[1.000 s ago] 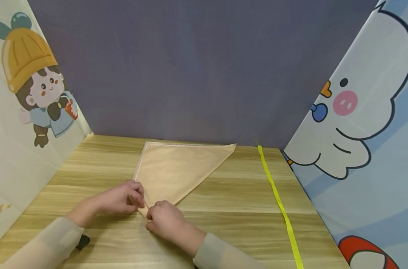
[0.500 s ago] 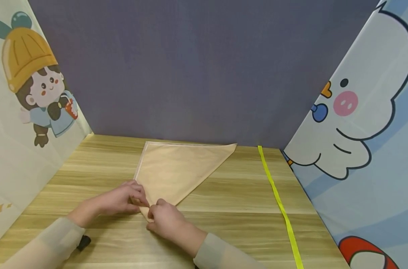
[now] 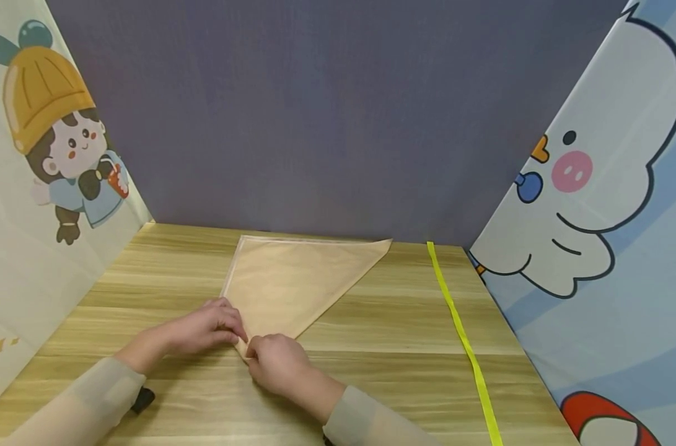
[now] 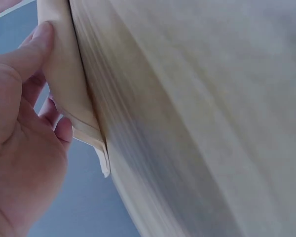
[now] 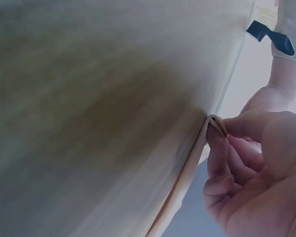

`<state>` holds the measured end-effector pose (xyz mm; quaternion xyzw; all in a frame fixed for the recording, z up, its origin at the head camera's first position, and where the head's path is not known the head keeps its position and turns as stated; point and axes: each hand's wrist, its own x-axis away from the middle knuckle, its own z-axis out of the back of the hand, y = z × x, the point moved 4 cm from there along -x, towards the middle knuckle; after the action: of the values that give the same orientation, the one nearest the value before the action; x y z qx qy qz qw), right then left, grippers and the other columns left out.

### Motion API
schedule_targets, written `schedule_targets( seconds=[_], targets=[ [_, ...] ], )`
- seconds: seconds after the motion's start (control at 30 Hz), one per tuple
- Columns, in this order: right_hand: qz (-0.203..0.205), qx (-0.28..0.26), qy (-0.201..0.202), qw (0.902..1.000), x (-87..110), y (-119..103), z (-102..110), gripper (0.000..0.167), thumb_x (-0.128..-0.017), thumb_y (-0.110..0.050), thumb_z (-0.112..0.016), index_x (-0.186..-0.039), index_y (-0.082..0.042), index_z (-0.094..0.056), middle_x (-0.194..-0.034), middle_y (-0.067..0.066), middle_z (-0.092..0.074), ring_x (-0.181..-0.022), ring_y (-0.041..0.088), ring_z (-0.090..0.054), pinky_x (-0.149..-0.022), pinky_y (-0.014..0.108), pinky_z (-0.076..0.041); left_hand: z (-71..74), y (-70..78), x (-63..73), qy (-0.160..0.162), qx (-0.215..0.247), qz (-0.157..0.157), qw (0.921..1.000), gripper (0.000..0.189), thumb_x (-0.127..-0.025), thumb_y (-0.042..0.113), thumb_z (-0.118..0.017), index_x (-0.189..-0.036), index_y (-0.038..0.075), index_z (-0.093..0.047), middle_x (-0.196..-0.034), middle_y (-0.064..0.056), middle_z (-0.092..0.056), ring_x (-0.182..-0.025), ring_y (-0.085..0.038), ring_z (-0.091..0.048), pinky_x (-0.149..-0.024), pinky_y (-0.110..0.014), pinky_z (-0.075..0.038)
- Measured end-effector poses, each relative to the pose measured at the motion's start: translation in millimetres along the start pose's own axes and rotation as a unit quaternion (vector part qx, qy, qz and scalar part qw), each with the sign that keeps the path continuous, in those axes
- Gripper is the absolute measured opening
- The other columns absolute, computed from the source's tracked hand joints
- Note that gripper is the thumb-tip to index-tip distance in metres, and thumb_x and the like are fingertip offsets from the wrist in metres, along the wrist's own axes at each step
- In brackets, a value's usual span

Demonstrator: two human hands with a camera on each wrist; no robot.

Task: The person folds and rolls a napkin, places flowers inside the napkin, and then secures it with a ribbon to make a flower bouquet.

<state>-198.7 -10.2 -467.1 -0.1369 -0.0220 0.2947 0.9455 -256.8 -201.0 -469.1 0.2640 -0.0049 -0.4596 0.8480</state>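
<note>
Two hands pinch one tan cloth point(image 3: 293, 285) on one wooden table point(image 3: 399, 347). It lies left of the middle, reaching the far edge. The left hand point(image 3: 206, 328) grips its left edge; the right hand point(image 3: 279, 365) grips its near end. One yellow strip point(image 3: 461, 328) lies right. Only the right wrist view shows a little loop point(image 5: 221, 126) in the cloth.

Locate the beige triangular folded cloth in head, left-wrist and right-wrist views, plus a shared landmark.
Head: cloth just below centre, slightly left.
Left wrist: cloth upper left, pinched by left hand.
Right wrist: cloth, narrow strip, lower centre up to right hand.
Shared: tan wood-grain tabletop.
</note>
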Motion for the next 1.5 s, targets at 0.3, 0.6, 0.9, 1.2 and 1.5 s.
schedule_targets(
  seconds=[0.3,0.6,0.9,1.2,1.5],
  targets=[
    [-0.001,-0.021,0.042,0.9989,0.1,7.8,-1.3,0.011,-0.100,-0.019,-0.075,-0.104,-0.017,-0.084,-0.094,-0.005,-0.077,-0.087,0.006,-0.069,-0.076,0.020,-0.057,-1.5,-9.3,-9.1,-0.022,0.034,0.090,0.9951,0.009,-0.104,0.028,-0.076,-0.099,0.034,-0.079,-0.098,0.023,-0.070,-0.098,-0.002,-0.052,-0.092,-0.036,-0.032],
    [-0.014,-0.034,0.029,0.9989,-5.6,15.8,-10.6,0.012,-0.101,-0.015,-0.074,-0.110,-0.021,-0.071,-0.092,-0.006,-0.072,-0.081,0.004,-0.065,-0.071,0.019,-0.052,-4.1,-4.9,-11.8,0.005,-0.007,0.057,0.9983,0.019,-0.094,0.017,-0.086,-0.090,0.035,-0.081,-0.099,0.021,-0.065,-0.103,-0.002,-0.048,-0.091,-0.037,-0.029],
    [0.008,0.002,0.012,0.9999,-2.0,9.1,1.6,0.016,-0.097,-0.030,-0.083,-0.110,-0.022,-0.085,-0.095,-0.008,-0.066,-0.083,0.003,-0.054,-0.074,0.015,-0.047,-2.4,-6.1,-4.9,-0.009,0.009,0.050,0.9987,0.023,-0.083,0.020,-0.094,-0.097,0.037,-0.084,-0.105,0.022,-0.064,-0.107,-0.002,-0.048,-0.097,-0.041,-0.029],
    [0.013,0.021,-0.004,0.9997,-3.0,7.4,0.8,0.026,-0.092,-0.041,-0.090,-0.108,-0.021,-0.086,-0.097,-0.010,-0.074,-0.087,0.003,-0.062,-0.081,0.016,-0.053,-2.2,-6.0,-5.6,-0.018,0.024,0.055,0.9981,0.022,-0.086,0.021,-0.093,-0.099,0.035,-0.085,-0.107,0.021,-0.068,-0.110,-0.004,-0.050,-0.096,-0.048,-0.026],
    [-0.010,-0.008,0.006,0.9999,-3.3,13.3,0.8,0.011,-0.102,-0.026,-0.079,-0.107,-0.019,-0.086,-0.094,-0.007,-0.079,-0.085,0.004,-0.071,-0.076,0.020,-0.056,0.6,-11.7,-6.1,-0.020,0.026,0.061,0.9976,0.008,-0.099,0.035,-0.080,-0.103,0.040,-0.085,-0.104,0.024,-0.076,-0.108,-0.003,-0.056,-0.092,-0.039,-0.028]
  ],
)
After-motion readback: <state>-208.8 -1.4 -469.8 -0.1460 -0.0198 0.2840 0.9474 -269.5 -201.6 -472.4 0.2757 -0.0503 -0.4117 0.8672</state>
